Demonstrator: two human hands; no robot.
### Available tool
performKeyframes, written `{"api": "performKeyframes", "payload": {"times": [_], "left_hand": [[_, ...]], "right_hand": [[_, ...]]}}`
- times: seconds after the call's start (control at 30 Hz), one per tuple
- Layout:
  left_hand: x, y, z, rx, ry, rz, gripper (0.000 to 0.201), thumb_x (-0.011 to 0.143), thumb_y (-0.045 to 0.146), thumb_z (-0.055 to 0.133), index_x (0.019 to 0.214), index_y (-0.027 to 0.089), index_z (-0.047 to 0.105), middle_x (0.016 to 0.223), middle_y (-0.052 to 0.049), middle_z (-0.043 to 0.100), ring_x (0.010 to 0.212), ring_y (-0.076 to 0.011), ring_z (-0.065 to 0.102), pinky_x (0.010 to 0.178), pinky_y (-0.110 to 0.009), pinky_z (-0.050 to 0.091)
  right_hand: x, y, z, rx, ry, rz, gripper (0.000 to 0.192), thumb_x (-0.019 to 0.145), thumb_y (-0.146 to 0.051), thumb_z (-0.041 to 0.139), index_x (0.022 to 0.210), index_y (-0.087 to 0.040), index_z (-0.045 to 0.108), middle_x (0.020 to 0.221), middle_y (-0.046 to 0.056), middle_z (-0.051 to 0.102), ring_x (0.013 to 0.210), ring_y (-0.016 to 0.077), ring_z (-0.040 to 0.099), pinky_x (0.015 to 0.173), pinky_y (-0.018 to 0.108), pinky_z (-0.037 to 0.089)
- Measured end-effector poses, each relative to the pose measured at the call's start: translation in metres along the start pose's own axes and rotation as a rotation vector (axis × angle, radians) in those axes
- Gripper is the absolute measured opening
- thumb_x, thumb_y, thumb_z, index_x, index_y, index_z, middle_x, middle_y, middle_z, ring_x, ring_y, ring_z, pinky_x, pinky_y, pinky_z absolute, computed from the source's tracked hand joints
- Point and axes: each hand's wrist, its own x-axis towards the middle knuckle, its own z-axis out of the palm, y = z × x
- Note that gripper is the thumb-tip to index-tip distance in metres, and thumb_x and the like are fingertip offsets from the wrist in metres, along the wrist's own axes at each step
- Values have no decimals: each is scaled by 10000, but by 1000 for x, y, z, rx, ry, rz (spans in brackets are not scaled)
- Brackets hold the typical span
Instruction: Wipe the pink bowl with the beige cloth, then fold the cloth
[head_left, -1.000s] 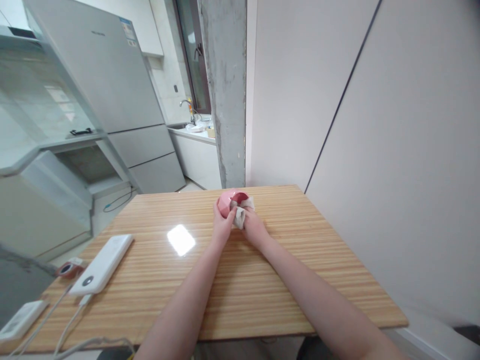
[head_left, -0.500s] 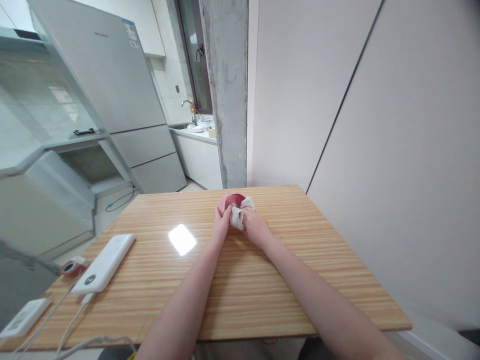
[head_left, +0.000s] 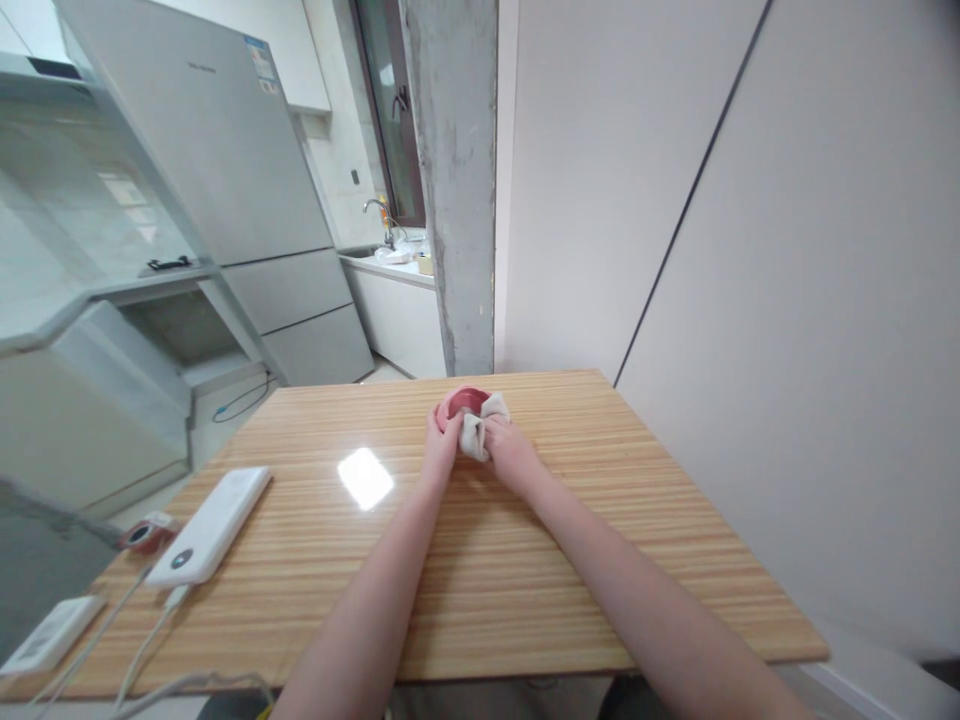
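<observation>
A pink bowl point(head_left: 470, 398) with a darker red inside is held near the far edge of the wooden table point(head_left: 570, 600). My left hand point(head_left: 442, 445) grips its left side, thumb at the near rim. A whitish cloth point(head_left: 474, 438) is bunched over the bowl's near right rim, part of it sticking up on the right. My right hand point(head_left: 510, 450) is closed on this cloth and presses it against the bowl. Its fingertips are partly hidden in the folds.
At the left lie a white power bank point(head_left: 214, 525) with a cable plugged in, a small red and white roll-like object point(head_left: 148, 533) and a white flat box point(head_left: 51, 635). White cables point(head_left: 142, 650) run off the near left edge. A wall point(head_left: 720, 300) rises at the right.
The bowl has turned or tilted slightly, so more of its dark red inside shows. My left hand has shifted a little on its side; the right still holds the cloth.
</observation>
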Motion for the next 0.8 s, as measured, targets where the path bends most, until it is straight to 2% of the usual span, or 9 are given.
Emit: {"api": "performKeyframes", "payload": {"times": [0.07, 0.13, 0.23, 0.37, 0.5, 0.57, 0.67, 0.73, 0.8], "left_hand": [[4, 6, -7, 59, -15, -3, 509, 734, 316, 679, 1197, 196, 504, 1189, -109, 607, 1092, -217, 589, 922, -328, 473], [4, 10, -10, 82, -7, -34, 566, 698, 311, 719, 1208, 198, 500, 1174, -110, 613, 1044, -214, 609, 894, -323, 486], [-3, 9, -2, -39, -18, -123, 664, 703, 354, 721, 1277, 208, 420, 1142, -111, 622, 932, -192, 645, 822, -324, 515], [-14, -2, 13, -166, -73, -113, 597, 721, 349, 707, 1234, 210, 436, 1125, -99, 632, 944, -188, 648, 823, -322, 519], [-11, 0, 7, -14, 13, -68, 461, 741, 349, 679, 1130, 165, 517, 1108, -118, 640, 1007, -217, 630, 882, -349, 495], [-7, 6, 0, 104, 7, 2, 422, 727, 357, 691, 1072, 151, 561, 1096, -125, 647, 1047, -240, 613, 920, -362, 472], [-6, 12, -4, 186, 32, 114, 550, 666, 372, 751, 1137, 168, 552, 1189, -126, 614, 1145, -252, 562, 984, -346, 425], [-9, 9, 1, 129, 64, 115, 677, 655, 392, 763, 1234, 182, 482, 1263, -132, 570, 1175, -240, 544, 987, -328, 424], [-12, 4, 9, 34, 49, 76, 720, 680, 403, 747, 1280, 181, 416, 1288, -146, 549, 1165, -225, 553, 963, -320, 447]], "right_hand": [[1, 2, -1, 13, -27, -37, 190, 813, -127, 580, 993, -148, 637, 958, 86, 626, 951, 203, 508, 835, 321, 435], [1, 4, -2, 17, -47, -54, 187, 807, -113, 577, 980, -150, 639, 939, 80, 629, 934, 198, 510, 829, 315, 439], [0, 5, 0, 2, -45, -9, 199, 821, -91, 543, 986, -141, 642, 917, 83, 636, 914, 198, 510, 832, 319, 441], [-2, 3, 5, 37, -1, 97, 261, 815, -82, 540, 1054, -140, 629, 972, 97, 636, 929, 198, 523, 856, 320, 445], [-2, 4, 9, 98, -5, 83, 308, 785, -114, 593, 1091, -141, 616, 1007, 94, 632, 948, 205, 538, 866, 311, 454], [-1, 7, 9, 102, -22, 48, 288, 786, -128, 602, 1073, -138, 619, 990, 93, 632, 950, 207, 541, 865, 313, 455], [0, 11, 9, 62, -46, 24, 192, 811, -121, 575, 991, -139, 640, 923, 90, 632, 927, 205, 541, 851, 322, 453], [-1, 11, 9, 41, -23, 57, 174, 823, -94, 539, 952, -142, 646, 895, 86, 630, 910, 201, 537, 847, 322, 451], [-2, 11, 9, 47, 19, 93, 203, 823, -72, 511, 958, -143, 646, 921, 91, 629, 919, 200, 533, 853, 318, 450]]}}
